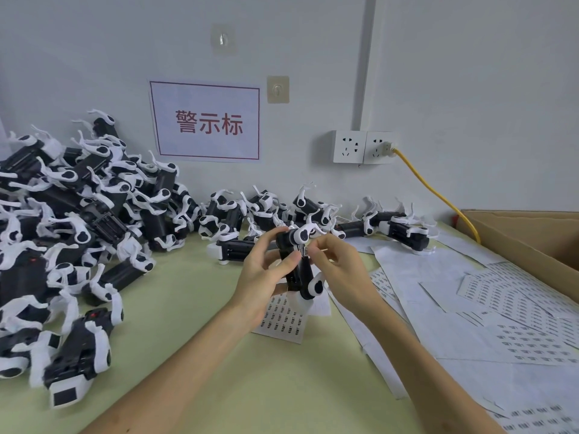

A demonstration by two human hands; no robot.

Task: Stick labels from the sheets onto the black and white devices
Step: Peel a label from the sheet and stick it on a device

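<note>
1. Along the left of the frame I see a big pile of devices [72,230], black and white, heaped against the wall. It spills down to the lower left corner of the pale green tabletop [194,324].
2. Above the pile's right edge, a white sign [205,122] with a red border and red characters is stuck to the wall.
3. In the centre, the left hand [263,277] grips one device [299,274], held roughly upright and clear of the tabletop. Its fingers [272,242] curl round the black body from behind, and the thumb lies across the front.
4. Beneath that device a small sheet [282,321] of printed labels lies flat on the tabletop, partly hidden by both hands.
5. Just to the right, the right hand [341,270] pinches a small white label [304,250] between thumb and forefinger. The label is right at the device's side, just under its upper white joint. I cannot tell whether it is stuck down yet.
6. Behind the hands I make out a loose row of devices [313,208] along the foot of the wall.
7. In the upper right of centre sit two white sockets [363,147]. A yellow cable [438,195] is plugged into the right one and drops behind a cardboard box [532,239].
8. On the right, overlapping label sheets [517,336] cover the tabletop down to the lower right corner.
</note>
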